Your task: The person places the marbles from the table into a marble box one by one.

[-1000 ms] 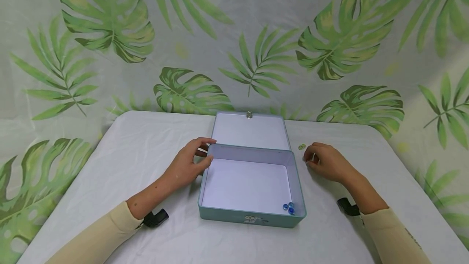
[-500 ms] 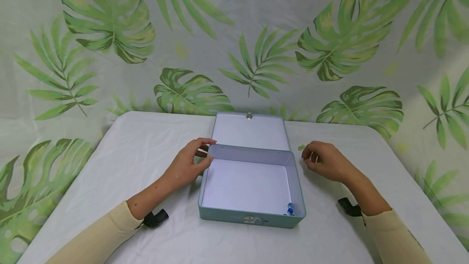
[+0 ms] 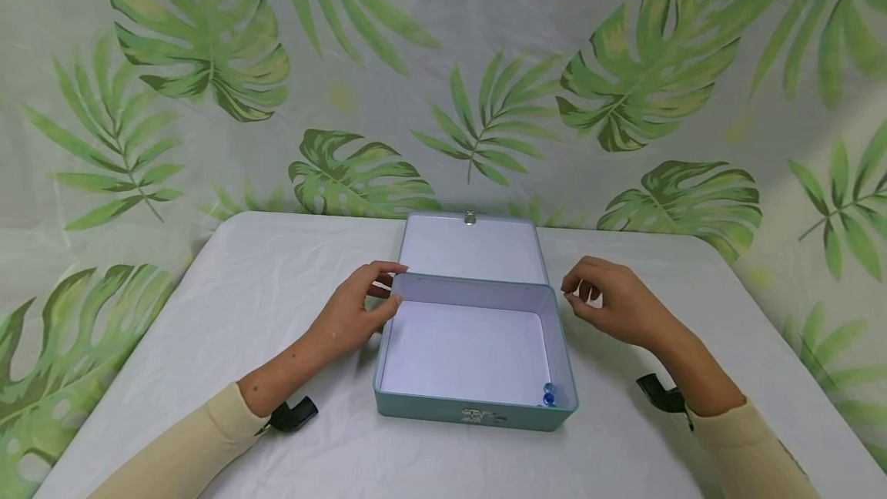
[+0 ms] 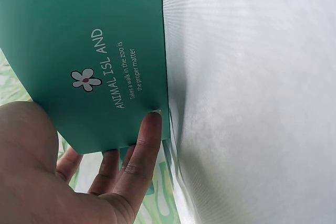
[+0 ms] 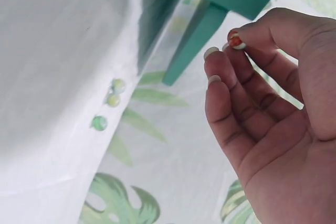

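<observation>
A green tin box [image 3: 430, 405] with a white inside stands on the table, its hinged lid [image 3: 471, 249] folded back behind it. My left hand [image 3: 349, 310] holds the box at its rear left corner. In the left wrist view its fingers [image 4: 139, 166] lie against the printed green side and around the corner. To the right of the box, my right hand [image 3: 617, 303] is raised a little and pinches an orange-red marble [image 5: 235, 39] between thumb and fingertips. Blue marbles [image 3: 549, 393] lie in the box's front right corner, partly hidden by the front wall.
In the right wrist view, two yellowish marbles [image 5: 115, 93] and a green marble [image 5: 98, 123] lie on the white tablecloth [image 5: 47, 145]. A leaf-patterned cloth [image 3: 485, 114] hangs behind the table. Each wrist wears a black camera mount [image 3: 294, 413].
The right hand has risen slightly and moved left toward the box, now covering the yellow-green marbles in the head view. The blue marbles have shifted in their corner. The left hand stays put.
</observation>
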A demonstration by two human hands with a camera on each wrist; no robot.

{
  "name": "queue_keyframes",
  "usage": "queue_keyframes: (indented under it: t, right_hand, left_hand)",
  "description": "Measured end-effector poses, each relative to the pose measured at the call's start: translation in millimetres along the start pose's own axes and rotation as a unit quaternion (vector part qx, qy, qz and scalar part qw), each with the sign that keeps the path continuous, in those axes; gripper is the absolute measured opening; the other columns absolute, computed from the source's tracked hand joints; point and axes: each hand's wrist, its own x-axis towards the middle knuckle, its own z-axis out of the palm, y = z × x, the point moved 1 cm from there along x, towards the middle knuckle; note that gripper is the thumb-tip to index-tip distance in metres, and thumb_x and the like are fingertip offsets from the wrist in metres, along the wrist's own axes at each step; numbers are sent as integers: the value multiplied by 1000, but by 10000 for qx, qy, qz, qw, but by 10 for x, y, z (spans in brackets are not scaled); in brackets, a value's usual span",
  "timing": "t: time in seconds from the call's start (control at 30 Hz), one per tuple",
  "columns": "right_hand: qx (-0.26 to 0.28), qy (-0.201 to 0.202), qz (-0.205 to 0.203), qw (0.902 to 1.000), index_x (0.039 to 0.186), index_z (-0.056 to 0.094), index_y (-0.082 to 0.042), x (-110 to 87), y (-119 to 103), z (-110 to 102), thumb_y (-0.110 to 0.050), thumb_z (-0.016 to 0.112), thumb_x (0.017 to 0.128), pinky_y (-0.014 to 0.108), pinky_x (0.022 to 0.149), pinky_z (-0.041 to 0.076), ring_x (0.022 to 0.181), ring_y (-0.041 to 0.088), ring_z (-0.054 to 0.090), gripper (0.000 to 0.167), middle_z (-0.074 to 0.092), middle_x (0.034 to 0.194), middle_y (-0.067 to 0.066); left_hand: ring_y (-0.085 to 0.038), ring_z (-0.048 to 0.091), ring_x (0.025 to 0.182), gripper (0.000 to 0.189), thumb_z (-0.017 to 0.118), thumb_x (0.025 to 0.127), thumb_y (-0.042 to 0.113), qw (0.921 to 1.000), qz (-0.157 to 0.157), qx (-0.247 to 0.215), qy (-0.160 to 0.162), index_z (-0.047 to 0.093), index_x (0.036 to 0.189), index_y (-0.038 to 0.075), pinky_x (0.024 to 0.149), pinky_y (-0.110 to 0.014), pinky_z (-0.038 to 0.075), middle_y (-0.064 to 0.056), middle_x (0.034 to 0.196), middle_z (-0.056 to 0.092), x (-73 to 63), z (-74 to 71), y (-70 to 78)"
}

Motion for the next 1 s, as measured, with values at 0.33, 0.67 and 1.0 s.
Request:
queue_keyframes:
  t: [0.33, 0.67, 1.0]
  right_hand:
    - [89, 63, 17, 9999, 100, 72, -16, 46, -188, -28, 5, 79, 87, 24, 63, 54, 80, 9, 62, 26, 66, 98, -11]
    - [211, 58, 23, 9998, 103, 74, -13, 75, -302, 14, 6, 81, 87, 22, 65, 54, 82, 9, 61, 26, 67, 101, -9]
    - [287, -18, -8, 9996, 104, 74, -14, 80, -292, 55, 3, 81, 88, 21, 65, 54, 84, 10, 63, 24, 67, 103, -7]
  left_hand:
    - [-29, 68, 118, 45, 66, 106, 21, 10000, -24, 5, -10, 55, 150, 25, 91, -44, 61, -6, 136, 59, 1, -1, 3]
    - [-32, 68, 118, 46, 67, 106, 20, 10000, 49, -73, -7, 55, 150, 24, 87, -43, 62, -10, 135, 60, 4, 8, 6]
    - [-29, 68, 118, 45, 65, 106, 22, 10000, -13, 30, -2, 55, 150, 25, 91, -45, 61, -7, 136, 59, 1, 2, 8]
